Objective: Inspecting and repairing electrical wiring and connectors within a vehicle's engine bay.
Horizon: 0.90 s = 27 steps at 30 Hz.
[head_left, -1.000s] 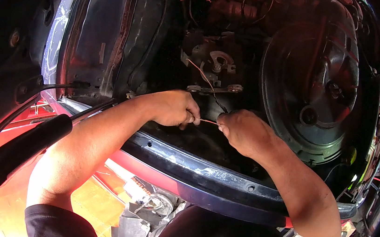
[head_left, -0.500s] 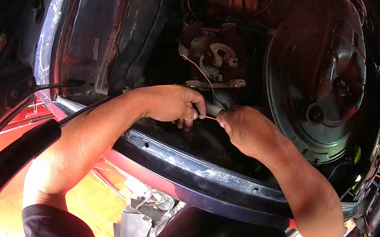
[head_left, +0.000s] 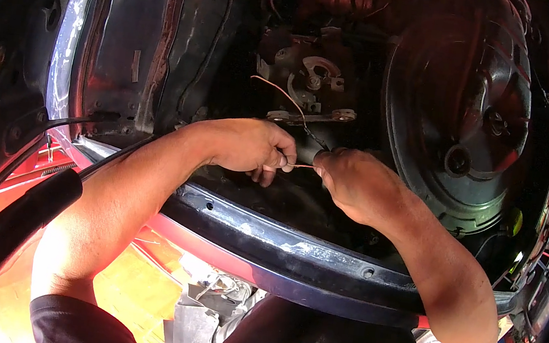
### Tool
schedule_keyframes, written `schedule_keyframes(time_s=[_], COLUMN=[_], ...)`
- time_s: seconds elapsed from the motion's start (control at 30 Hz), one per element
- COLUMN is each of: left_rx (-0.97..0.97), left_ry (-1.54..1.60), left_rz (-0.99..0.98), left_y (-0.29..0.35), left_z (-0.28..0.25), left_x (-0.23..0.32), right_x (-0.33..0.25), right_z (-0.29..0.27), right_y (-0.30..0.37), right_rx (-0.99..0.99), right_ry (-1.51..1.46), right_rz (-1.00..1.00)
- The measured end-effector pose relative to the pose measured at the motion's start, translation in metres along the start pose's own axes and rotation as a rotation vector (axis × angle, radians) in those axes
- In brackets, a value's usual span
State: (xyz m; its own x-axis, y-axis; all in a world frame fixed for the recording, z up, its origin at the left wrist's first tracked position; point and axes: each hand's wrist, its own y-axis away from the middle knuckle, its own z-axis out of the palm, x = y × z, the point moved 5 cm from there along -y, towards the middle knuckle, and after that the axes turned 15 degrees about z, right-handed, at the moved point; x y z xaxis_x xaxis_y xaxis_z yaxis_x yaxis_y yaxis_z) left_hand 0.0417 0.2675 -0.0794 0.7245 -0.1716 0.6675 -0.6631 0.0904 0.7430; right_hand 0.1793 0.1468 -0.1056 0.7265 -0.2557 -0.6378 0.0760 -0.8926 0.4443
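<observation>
Over the dark well of a car's trunk, my left hand [head_left: 258, 151] pinches the end of a thin reddish wire [head_left: 302, 166] between thumb and fingertips. A short bare-looking stretch of that wire runs across to my right hand [head_left: 353, 180]. My right fingers are closed round the wire, and the grip itself is partly hidden by the back of the hand. From above the right hand rises a dark sheathed cable [head_left: 319, 140], out of which a light orange wire [head_left: 282, 90] curves up and left, its tip loose in the air.
A metal sill [head_left: 280, 240] crosses between my body and the well. Beyond my hands sits a metal bracket [head_left: 319, 75] with a curved plate. A round spare-wheel recess [head_left: 456, 118] lies right. At left, a black padded strut [head_left: 24, 228] slants beside my forearm.
Both hands keep their hold on the wire with only slight movement. The loose orange wire's tip has shifted slightly left, and the whole view has moved a little.
</observation>
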Motion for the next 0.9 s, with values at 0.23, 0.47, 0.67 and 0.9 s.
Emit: schedule_keyframes(time_s=[0.23,0.47,0.67,0.9], left_rx=[0.021,0.094,0.009,0.114], left_ry=[0.058,0.159,-0.107,-0.581], left_rz=[-0.037,-0.116,-0.059,0.244], left_y=[-0.001,-0.005,-0.007,-0.011], left_z=[0.001,0.007,0.007,0.01], left_x=[-0.001,-0.001,0.01,0.011], right_x=[-0.005,-0.005,-0.003,0.002], right_z=[-0.005,-0.008,-0.001,0.001], right_y=[0.002,0.003,0.001,0.001], right_rx=[0.01,0.031,-0.009,-0.044], right_ry=[0.068,0.002,0.083,0.004], right_rz=[-0.127,-0.185,-0.118,-0.046])
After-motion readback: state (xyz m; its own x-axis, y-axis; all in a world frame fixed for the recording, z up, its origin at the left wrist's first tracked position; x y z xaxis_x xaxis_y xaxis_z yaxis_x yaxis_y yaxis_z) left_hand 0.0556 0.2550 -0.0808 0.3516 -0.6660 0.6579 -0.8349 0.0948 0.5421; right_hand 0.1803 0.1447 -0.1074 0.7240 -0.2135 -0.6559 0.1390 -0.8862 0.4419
